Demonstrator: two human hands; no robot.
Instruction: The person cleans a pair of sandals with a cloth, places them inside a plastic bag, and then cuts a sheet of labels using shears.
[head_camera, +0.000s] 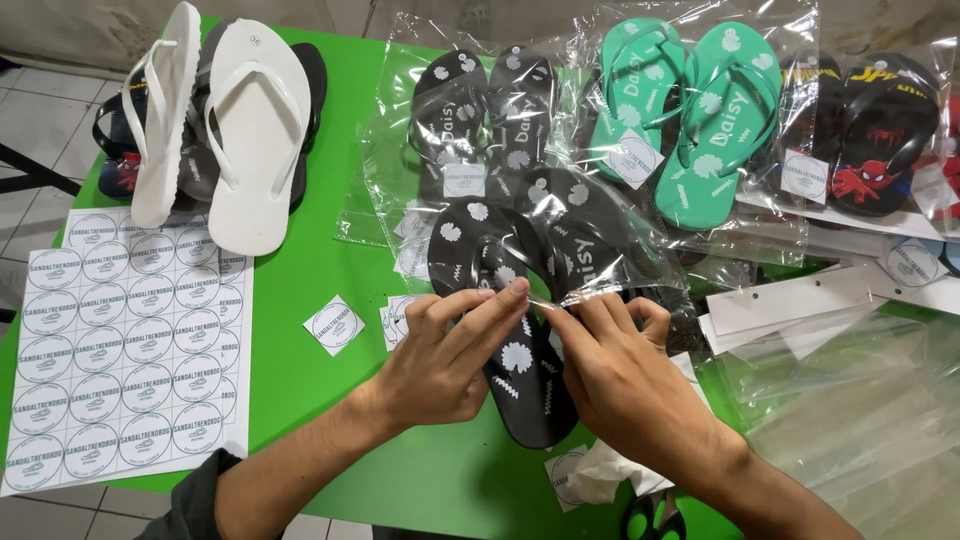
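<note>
Left hand (440, 365) and right hand (620, 375): fingertips pinched on the mouth of a clear plastic bag (590, 260), over a black flip-flop (525, 370) with white flower prints at the green table's (310, 270) near edge. Left: round-label sticker sheet (125, 350). Beyond: white flip-flops (250, 130), bagged black pair (480, 110), bagged green pair (690, 110).
</note>
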